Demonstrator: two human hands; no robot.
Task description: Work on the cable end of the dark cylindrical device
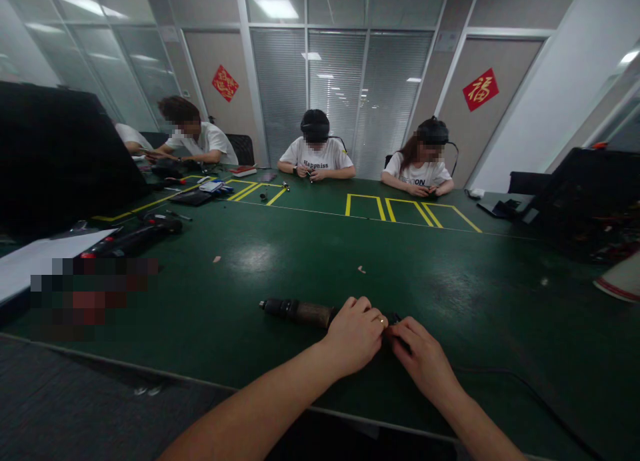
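An electric screwdriver [313, 314] lies on its side on the green table, its bit end pointing left. My left hand [354, 334] is wrapped over the rear part of its body and hides that part. At the tool's back end my right hand [423, 354] has its thumb and fingers pinched close to where the cable [505, 371] seems to join. What the right fingertips hold is too hidden to make out. The cable runs off to the right from below my right hand. Both hands nearly meet at the tool's rear.
On the left are a black cordless power tool [140, 237], white paper [45, 261] and a black monitor [60, 161]. Another dark screen [590, 201] stands at right. Several people sit across the green table [300, 247], near yellow tape outlines [367, 195]. Small scraps [361, 269] lie mid-table.
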